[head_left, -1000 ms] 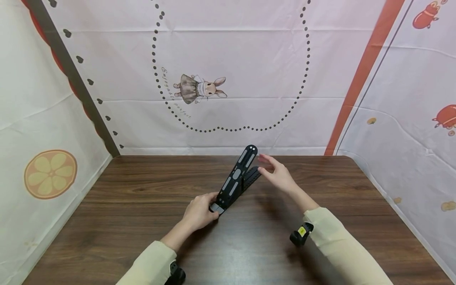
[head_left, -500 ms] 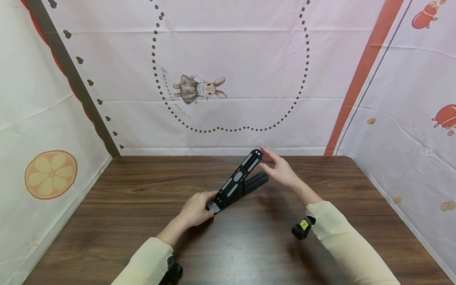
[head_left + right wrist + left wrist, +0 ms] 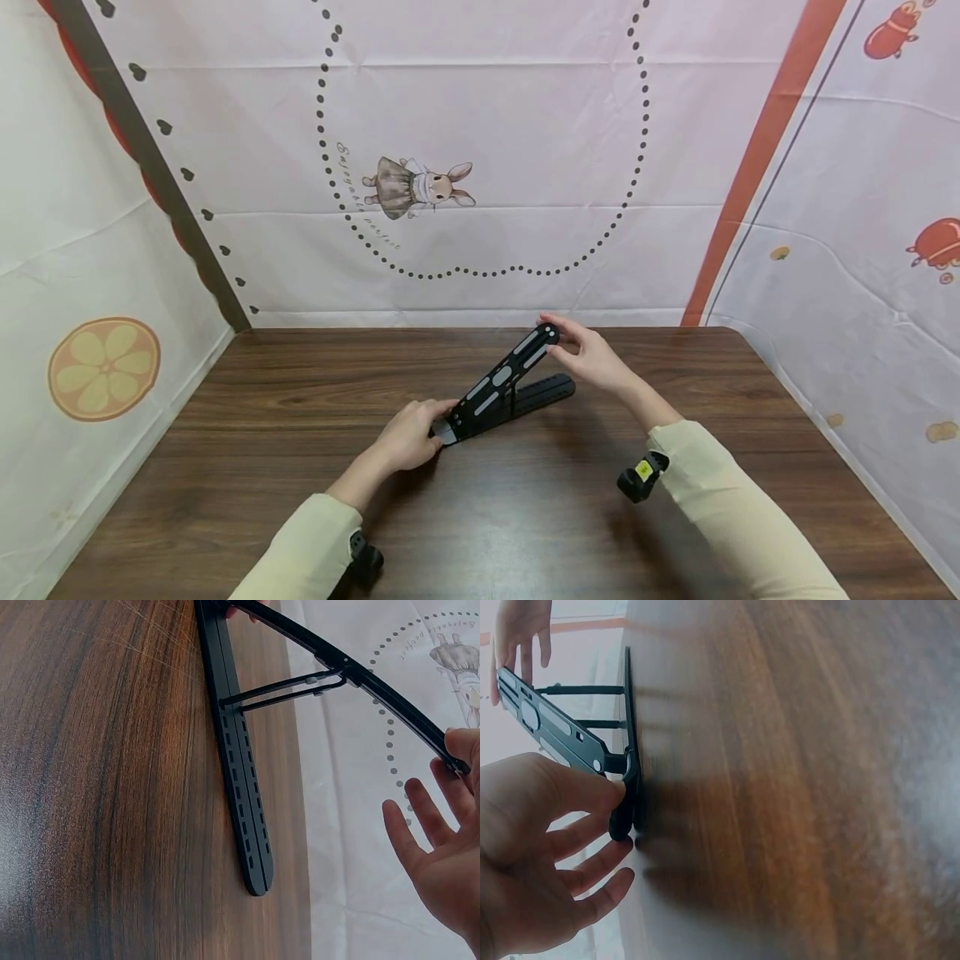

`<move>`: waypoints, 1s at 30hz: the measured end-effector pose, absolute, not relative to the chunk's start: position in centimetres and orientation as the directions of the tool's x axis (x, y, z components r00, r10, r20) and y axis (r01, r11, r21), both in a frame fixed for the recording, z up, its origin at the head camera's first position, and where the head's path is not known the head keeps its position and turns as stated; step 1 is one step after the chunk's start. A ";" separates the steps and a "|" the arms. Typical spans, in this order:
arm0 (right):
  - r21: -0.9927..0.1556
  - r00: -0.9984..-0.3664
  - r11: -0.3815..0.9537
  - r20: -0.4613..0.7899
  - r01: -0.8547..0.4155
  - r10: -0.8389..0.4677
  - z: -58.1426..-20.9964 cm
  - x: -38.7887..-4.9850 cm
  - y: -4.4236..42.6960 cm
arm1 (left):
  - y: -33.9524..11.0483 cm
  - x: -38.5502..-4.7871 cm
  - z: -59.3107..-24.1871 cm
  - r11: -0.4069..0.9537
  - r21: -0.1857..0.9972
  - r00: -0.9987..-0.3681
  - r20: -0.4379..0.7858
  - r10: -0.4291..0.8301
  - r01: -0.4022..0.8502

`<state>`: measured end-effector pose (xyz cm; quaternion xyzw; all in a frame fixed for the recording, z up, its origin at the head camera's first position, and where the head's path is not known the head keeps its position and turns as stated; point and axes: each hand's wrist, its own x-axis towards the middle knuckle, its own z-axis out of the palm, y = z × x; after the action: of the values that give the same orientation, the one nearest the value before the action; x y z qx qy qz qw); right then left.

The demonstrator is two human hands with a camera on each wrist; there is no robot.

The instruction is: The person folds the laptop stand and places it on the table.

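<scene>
A black folding laptop stand (image 3: 501,376) with grey pads stands on the table, its upper arm raised from its slotted base (image 3: 244,787). A thin wire prop (image 3: 285,688) spans the gap between the two. At the hinged end, my left hand (image 3: 407,436) pinches the stand between thumb and fingers; the other fingers spread out in the left wrist view. My right hand (image 3: 595,362) holds the raised tip of the upper arm between thumb and forefinger. Its remaining fingers extend loosely in the right wrist view. How the prop sits in the slots is too small to tell.
The brown wooden table (image 3: 300,375) reaches back to a printed cloth wall (image 3: 525,150). More cloth hangs along the left and right sides. A black wrist camera (image 3: 643,477) is strapped over the right sleeve.
The stand has turned clockwise, its far end coming right and nearer. The gap between upper arm and base has widened. My right hand has moved from beside the tip to holding it.
</scene>
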<state>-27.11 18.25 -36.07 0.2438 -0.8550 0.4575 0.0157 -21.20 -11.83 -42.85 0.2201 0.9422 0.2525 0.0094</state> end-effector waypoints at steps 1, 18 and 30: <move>-0.775 -0.883 0.467 0.245 -0.426 -0.400 -36.0 -27.1 18.2 | -11.9 -21.2 -42.9 0.777 0.478 -0.903 0.093 0.419 0.410; -0.793 -0.907 0.481 0.203 -0.374 -0.370 -33.1 -24.7 17.5 | -12.9 -21.0 -43.0 0.867 0.427 -0.967 0.121 0.226 0.256; -0.803 -0.906 0.463 0.211 -0.374 -0.367 -33.3 -24.7 17.4 | -13.0 -21.1 -43.0 0.887 0.394 -0.970 0.121 0.211 0.242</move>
<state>-24.68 17.39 -33.27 0.2166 -0.8552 0.4708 0.0042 -21.14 -13.01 -43.00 0.1164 0.9706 0.2075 -0.0374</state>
